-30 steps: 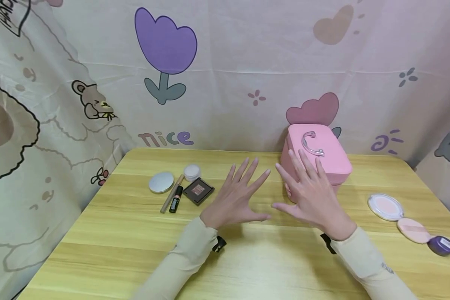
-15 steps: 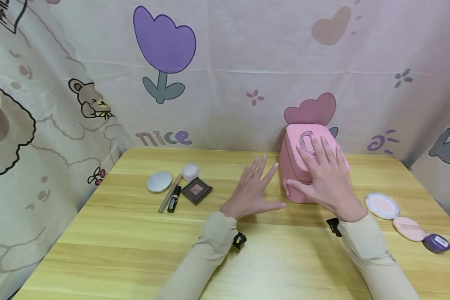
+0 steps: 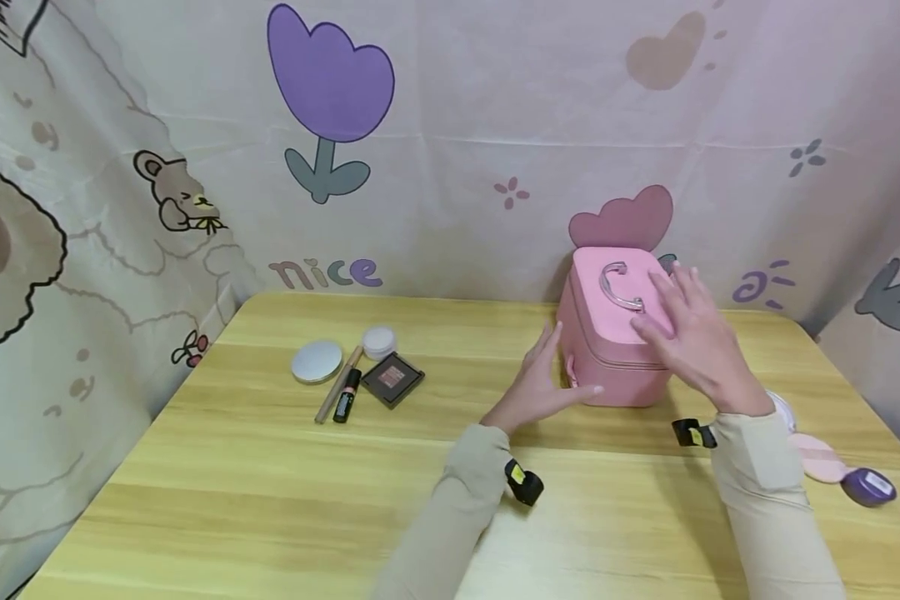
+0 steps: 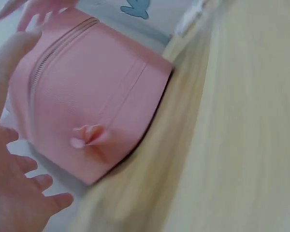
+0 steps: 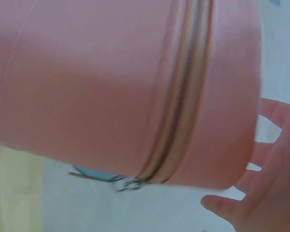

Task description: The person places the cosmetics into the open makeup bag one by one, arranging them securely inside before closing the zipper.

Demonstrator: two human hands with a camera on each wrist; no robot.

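Observation:
A pink zip-up cosmetic case [image 3: 630, 383] stands upright at the back right of the table, its lid closed. On its lid is a silver curved handle [image 3: 619, 287]. My left hand [image 3: 534, 390] is at the case's left side, thumb and fingers spread apart around nothing. Over the right edge of the lid, my right hand [image 3: 701, 346] has its fingers extended; whether it touches the case I cannot tell. In the left wrist view the case [image 4: 87, 82] shows its zipper and a small bow-like tag [image 4: 88, 136]. The right wrist view has the zipper [image 5: 181, 92] up close.
At the left lie a round silver compact [image 3: 317, 361], a thin brown pencil [image 3: 337, 387], a black lip tube [image 3: 347, 396], a small white jar [image 3: 378, 342] and a dark square palette [image 3: 393, 379]. A pink puff [image 3: 819, 458] and purple item [image 3: 868, 487] lie right.
Both hands have moved to the right. The left hand has come up to the case's left side; the right hand has passed across the lid to its right edge. The case stays put.

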